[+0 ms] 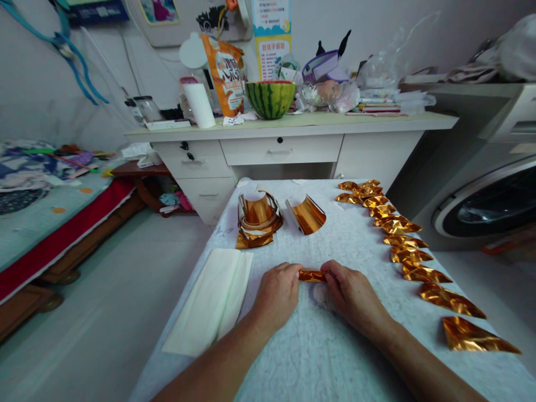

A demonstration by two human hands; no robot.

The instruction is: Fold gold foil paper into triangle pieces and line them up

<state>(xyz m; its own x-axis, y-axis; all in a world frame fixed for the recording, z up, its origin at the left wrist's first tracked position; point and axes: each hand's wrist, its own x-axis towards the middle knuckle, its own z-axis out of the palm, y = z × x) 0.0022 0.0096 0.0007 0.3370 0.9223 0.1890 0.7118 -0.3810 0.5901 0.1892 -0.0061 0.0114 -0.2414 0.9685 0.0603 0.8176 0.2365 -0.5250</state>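
Note:
A narrow roll of shiny gold foil paper [312, 276] lies crosswise between my hands, low over the cloth-covered table. My left hand [278, 293] is closed on its left end, and my right hand [354, 293] pinches the right end. Beyond them, a curled gold foil sheet [310, 215] rests on the cloth beside a stack of curled gold sheets [257, 215]. Left of my left hand is a pile of pale thin paper [213, 298]. Folded gold foil pieces [452, 298], several of them, line the table's right side.
A white desk [280, 151] stands behind the table, bearing a cut watermelon [270, 99], an orange snack bag [226, 75] and a white paper roll [199, 105]. At right is a washing machine [473, 145]; a bed [62, 223] is at left.

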